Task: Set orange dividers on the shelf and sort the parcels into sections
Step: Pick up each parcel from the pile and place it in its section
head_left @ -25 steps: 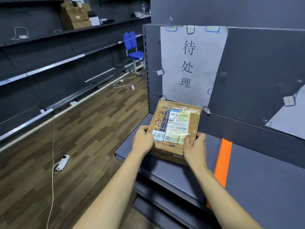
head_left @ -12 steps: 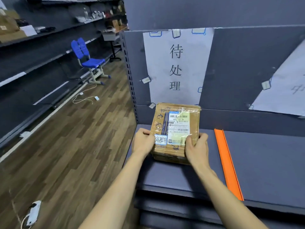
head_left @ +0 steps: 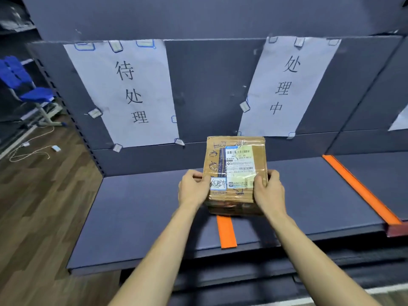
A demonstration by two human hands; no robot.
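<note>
Shelf (head_left: 141, 208): a dark blue-grey deck with two paper signs taped on its back panel.
Parcel (head_left: 236, 173): you hold this cardboard box over the deck's middle, above the nearer orange divider (head_left: 226, 231) at the front edge.
Far divider (head_left: 362, 191): runs back to front near the deck's right end.
Left hand (head_left: 194, 188): you grip the parcel's left side.
Right hand (head_left: 268, 191): you grip its right side.

Both forearms bare, no sleeves, rings or watch visible.
</note>
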